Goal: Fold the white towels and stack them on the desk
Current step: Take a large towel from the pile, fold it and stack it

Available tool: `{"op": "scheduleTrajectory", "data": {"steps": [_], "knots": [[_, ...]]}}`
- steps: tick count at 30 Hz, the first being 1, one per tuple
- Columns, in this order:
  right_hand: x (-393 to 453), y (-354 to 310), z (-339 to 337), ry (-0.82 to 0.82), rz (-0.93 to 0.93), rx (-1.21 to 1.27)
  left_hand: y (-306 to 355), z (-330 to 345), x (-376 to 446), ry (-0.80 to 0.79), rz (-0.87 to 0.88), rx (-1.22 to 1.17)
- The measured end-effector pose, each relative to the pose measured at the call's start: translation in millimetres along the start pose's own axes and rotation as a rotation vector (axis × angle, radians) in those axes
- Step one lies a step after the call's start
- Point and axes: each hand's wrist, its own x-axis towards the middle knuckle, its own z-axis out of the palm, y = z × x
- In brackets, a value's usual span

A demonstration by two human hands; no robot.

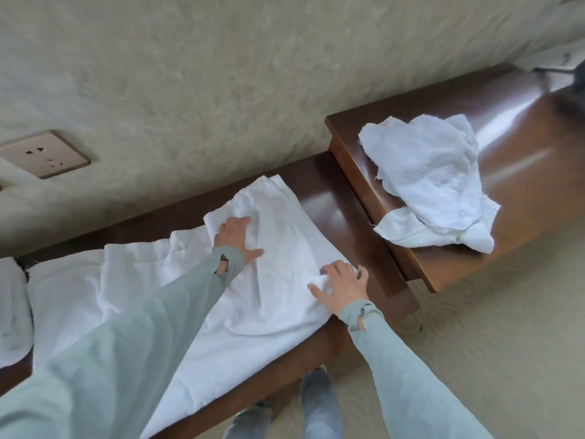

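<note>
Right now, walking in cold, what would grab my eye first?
Probably the big white towel spread along the dark wooden desk, with the left hand pressed flat on it and the right hand at its near edge. Next, the crumpled towel on the raised section to the right.

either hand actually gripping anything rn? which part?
No grip. Left hand lies flat on the towel, mid-fold; right hand presses its near-right corner, fingers spread.

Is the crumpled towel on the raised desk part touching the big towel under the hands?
Apart. The head view shows bare dark wood between the crumpled towel and the big towel.
</note>
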Motion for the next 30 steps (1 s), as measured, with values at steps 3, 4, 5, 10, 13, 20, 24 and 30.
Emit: {"op": "scheduleTrajectory", "data": {"steps": [3, 4, 5, 10, 13, 20, 24, 30], "knots": [[3.9, 14.7, -8.4, -0.118, -0.035, 0.025, 11.0, 5.2, 18.9, -0.048, -0.037, 0.103], [5.5, 18.2, -11.2, -0.153, -0.033, 0.028, 13.0, 6.7, 22.8, -0.047, -0.06, 0.117], [6.8, 21.0, -14.2, -0.177, -0.017, 0.052, 14.2, 7.8, 26.4, -0.041, -0.083, 0.138], [14.0, 18.3, -19.7, -0.196, 0.094, 0.183, 12.7, 7.3, 42.6, -0.021, -0.181, 0.121], [14.1, 19.6, -23.7, -0.104, 0.183, 0.296, 15.8, 5.2, 46.0, -0.056, -0.154, 0.019], [-23.3, 52.9, -2.3, 0.514, 0.234, 0.078, 34.6, 19.1, 27.1, 0.367, 0.24, -0.045], [-8.2, 54.6, 9.7, 0.445, 0.103, -0.014, 45.0, 21.4, 37.0, 0.31, 0.051, 0.035], [42.6, 18.2, -4.3, 0.223, -0.129, 0.177, 27.2, 19.3, 40.9, 0.06, -0.074, 0.072]]}}
